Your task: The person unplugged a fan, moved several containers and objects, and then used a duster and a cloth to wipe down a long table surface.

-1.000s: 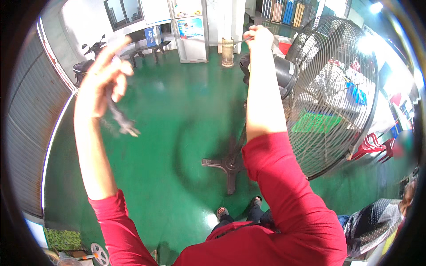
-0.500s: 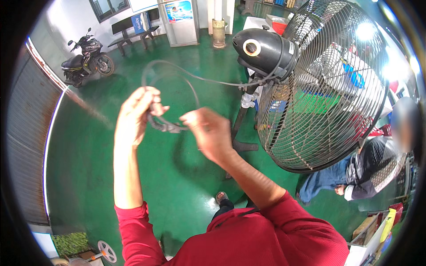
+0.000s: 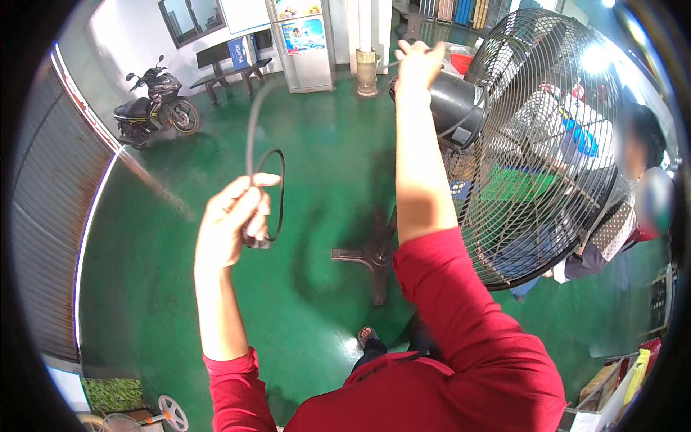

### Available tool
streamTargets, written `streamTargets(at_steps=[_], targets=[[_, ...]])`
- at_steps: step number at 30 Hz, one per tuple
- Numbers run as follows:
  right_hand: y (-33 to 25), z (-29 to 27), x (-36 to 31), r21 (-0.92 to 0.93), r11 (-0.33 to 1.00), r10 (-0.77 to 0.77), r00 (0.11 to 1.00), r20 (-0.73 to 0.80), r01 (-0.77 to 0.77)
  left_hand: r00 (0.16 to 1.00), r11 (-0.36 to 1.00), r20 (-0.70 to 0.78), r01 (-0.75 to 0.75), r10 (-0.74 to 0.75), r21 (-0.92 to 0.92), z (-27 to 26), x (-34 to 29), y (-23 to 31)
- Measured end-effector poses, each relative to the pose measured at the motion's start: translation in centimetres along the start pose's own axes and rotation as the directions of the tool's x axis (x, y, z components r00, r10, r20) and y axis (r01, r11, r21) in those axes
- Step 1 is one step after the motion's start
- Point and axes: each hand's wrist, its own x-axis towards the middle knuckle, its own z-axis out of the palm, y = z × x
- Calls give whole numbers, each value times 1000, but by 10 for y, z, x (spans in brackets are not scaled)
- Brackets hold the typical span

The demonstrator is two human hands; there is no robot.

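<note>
My left hand (image 3: 232, 219) is closed round a gathered loop of black power cord (image 3: 281, 194), out in front of me on the left. From there the cord arcs upward, blurred, toward my right hand (image 3: 419, 68). That hand is raised over the black motor housing (image 3: 461, 108) of a large pedestal fan, its fingers bent about the cord. Part of the housing is hidden behind my right hand and forearm. The fan's round wire cage (image 3: 547, 158) faces away to the right, and its dark stand foot (image 3: 374, 253) rests on the green floor.
A motorcycle (image 3: 155, 104) is parked at the far left, near a dark bench (image 3: 230, 75) and a fridge (image 3: 306, 47). A post with a tan base (image 3: 366, 72) stands behind the fan. Beyond the cage, people (image 3: 612, 230) are at the right. A corrugated shutter (image 3: 43, 216) lines the left side.
My right hand has moved up and away, from beside the left hand to above the fan motor. The cord loop at my left hand has narrowed, and the view has shifted slightly.
</note>
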Motion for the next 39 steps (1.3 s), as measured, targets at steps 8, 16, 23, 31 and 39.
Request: streamTargets(at_steps=[8,16,23,31,39], targets=[[8,-30,-119,-740,672,149,980,129,-5,976,958,-164,176,-140,227,-17,-35,-50],[-132,65,-119,-438,762,-431,879,204,476,906,961,-410,196,-103,193,-79,-122,-62],[-90,114,-16,-711,542,-209,891,403,448,766,990,-639,133,-73,46,-105,-155,-85],[-55,13,-156,-829,160,-527,756,387,536,704,913,-610,-401,363,80,-105,-133,2],[-75,-115,-171,-973,-100,-576,786,226,207,643,843,-606,-530,469,90,-104,-137,9]])
